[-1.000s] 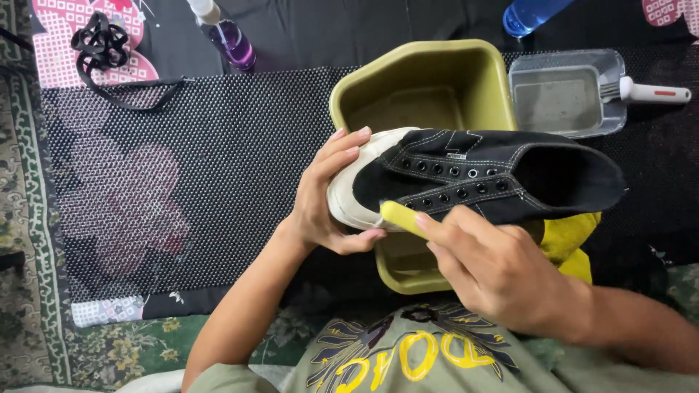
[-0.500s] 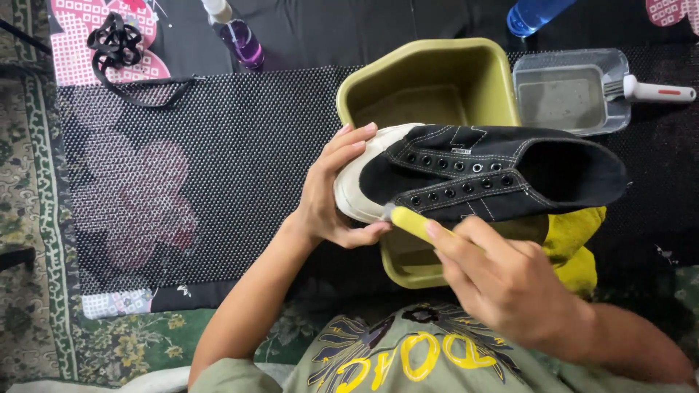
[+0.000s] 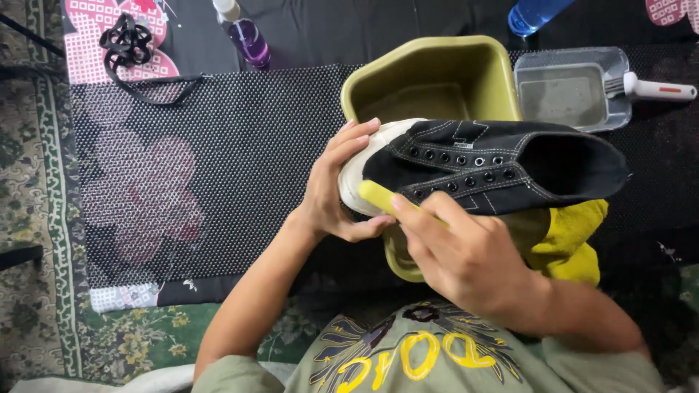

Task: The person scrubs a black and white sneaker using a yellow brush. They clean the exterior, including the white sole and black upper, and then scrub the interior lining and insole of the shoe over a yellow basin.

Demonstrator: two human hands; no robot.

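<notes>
**Operator:** Where is the shoe, and how is it supported?

**Technician:** The black canvas shoe (image 3: pixel 495 164) is held in the air above the olive-green basin (image 3: pixel 429 73), toe toward the person's left, opening toward the right. The left hand (image 3: pixel 338 185) cups the white rubber toe cap (image 3: pixel 357 178); its fingers curl over the top and its thumb presses from below. The laces are out; the eyelets stand empty.

**Operator:** And the right hand?

**Technician:** The right hand (image 3: pixel 466 258) is closed around a yellow-green brush handle (image 3: pixel 382 200), whose tip lies against the shoe's near side, just beside the toe cap. The bristles are hidden, so contact at the working end cannot be confirmed.

**Operator:** How is the shoe likely to handle?

**Technician:** Judged from its build, it is light. The canvas upper looks soft and will probably give under pressure; the rubber toe and sole are the stiff parts. If wet, the rubber may be slippery. It does not appear fragile.

**Operator:** Recommended hold?

**Technician:** Grip the toe cap or sole edge, as the left hand does now. The unsupported heel end may swing under pressure from the side.

**Operator:** What else is nearby?

**Technician:** A yellow cloth (image 3: pixel 575 233) lies under the heel end. A clear tray (image 3: pixel 571 91) with a white-handled brush (image 3: pixel 652 87) sits beside the basin on the black dotted mat (image 3: pixel 218 145). A purple spray bottle (image 3: pixel 247 36), a blue bottle (image 3: pixel 535 13) and a bundle of black laces (image 3: pixel 127 44) lie farther off.
</notes>
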